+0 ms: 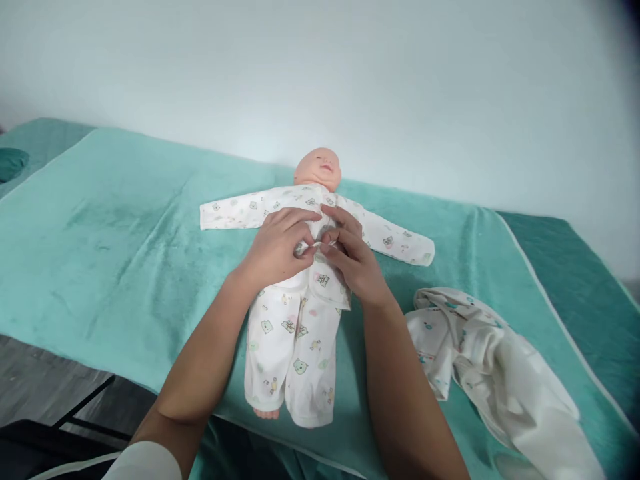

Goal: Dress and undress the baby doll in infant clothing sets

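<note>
A baby doll [320, 168] lies on its back, head toward the wall, dressed in a white printed baby jacket [239, 209] and matching trousers [273, 340]. Both sleeves stretch out sideways. Over the doll's belly my left hand [283, 243] pinches the front edge of the jacket between thumb and forefinger. Facing it, my right hand [353, 253] grips the same edge, its fingertips almost meeting those of the left. The fastening between the fingers is too small to make out. Toes of one foot show below a trouser leg.
A teal cover [125, 267] is spread over the table, with a darker green layer [560, 267] at the right. Crumpled white printed clothing [495, 373] lies right of my forearm. A pale wall [320, 73] stands behind. Dark chair-like framing [83, 407] shows at lower left.
</note>
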Demonstrator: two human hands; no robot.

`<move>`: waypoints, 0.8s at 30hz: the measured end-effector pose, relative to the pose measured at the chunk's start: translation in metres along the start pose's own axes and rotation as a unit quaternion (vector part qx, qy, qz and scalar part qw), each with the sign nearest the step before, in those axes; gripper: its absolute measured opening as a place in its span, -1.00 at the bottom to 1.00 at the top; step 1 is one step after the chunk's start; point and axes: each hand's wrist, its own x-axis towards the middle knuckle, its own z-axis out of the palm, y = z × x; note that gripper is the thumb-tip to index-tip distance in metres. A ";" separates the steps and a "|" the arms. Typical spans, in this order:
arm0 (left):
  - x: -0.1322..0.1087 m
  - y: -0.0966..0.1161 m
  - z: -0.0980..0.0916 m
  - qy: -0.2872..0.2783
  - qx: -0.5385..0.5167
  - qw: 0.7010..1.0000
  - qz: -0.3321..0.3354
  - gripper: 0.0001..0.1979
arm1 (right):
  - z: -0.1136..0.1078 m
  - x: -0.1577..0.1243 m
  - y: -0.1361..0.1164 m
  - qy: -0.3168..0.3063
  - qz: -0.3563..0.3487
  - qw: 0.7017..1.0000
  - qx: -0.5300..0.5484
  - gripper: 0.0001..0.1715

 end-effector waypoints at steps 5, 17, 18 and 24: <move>0.000 -0.001 -0.004 -0.014 -0.041 0.999 -0.001 -0.91 | 0.000 -0.003 0.004 0.011 -0.007 1.000 0.028 -0.75; 0.001 -0.005 -0.007 -0.037 -0.065 0.997 0.005 -0.86 | 0.002 -0.005 0.004 0.039 0.012 0.996 0.082 -0.74; 0.001 -0.003 -0.007 -0.033 -0.058 0.998 -0.003 -0.84 | 0.004 -0.005 0.003 0.050 0.016 0.995 0.083 -0.73; -0.001 0.009 -0.001 -0.004 0.051 0.999 -0.020 -0.80 | 0.015 -0.002 0.000 0.151 0.033 0.987 0.046 -0.64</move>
